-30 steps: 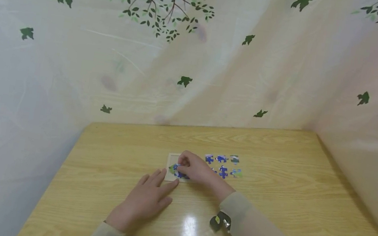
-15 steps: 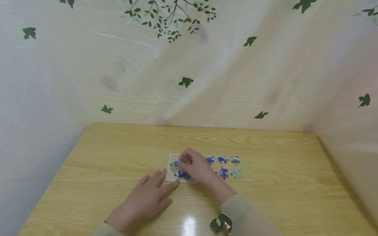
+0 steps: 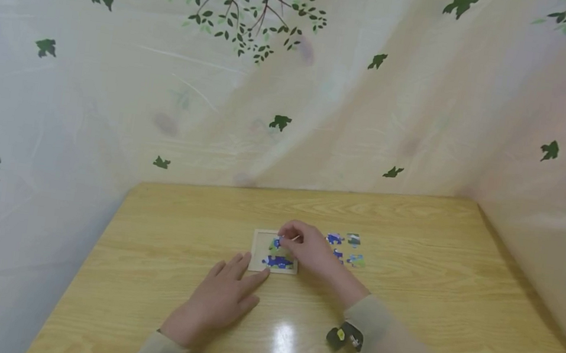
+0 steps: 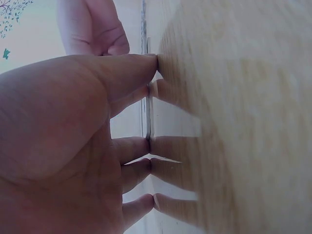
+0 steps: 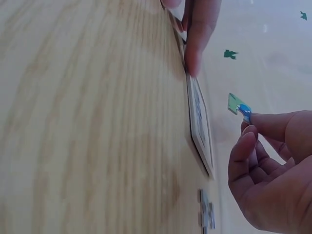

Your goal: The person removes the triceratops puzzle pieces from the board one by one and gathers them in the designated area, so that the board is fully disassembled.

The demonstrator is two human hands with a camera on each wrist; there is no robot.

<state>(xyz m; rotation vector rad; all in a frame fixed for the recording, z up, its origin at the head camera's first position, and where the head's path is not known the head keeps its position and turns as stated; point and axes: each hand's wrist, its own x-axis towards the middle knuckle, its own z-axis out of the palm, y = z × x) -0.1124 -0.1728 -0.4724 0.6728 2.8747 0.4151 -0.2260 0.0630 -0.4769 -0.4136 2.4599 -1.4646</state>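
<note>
A pale square puzzle frame [image 3: 256, 266] lies on the table, with a row of joined blue pieces [image 3: 279, 262] along its near side. My right hand [image 3: 310, 248] pinches a green and blue puzzle piece [image 5: 239, 106] between thumb and forefinger. In the right wrist view that piece is held up clear of the frame's surface. My left hand [image 3: 219, 294] lies with fingers spread, its fingertips touching the frame's lower left corner and the table beside it. The left wrist view shows those fingertips [image 4: 134, 148] against the tabletop.
Several loose puzzle pieces [image 3: 356, 260] lie on the wooden table [image 3: 411, 265] to the right of the frame, partly hidden by my right hand. A patterned cloth [image 3: 217, 102] hangs behind and at both sides of the table.
My right hand has lifted the green and blue piece from the frame's left side and moved it to the right. My left hand has stayed at the frame's corner.
</note>
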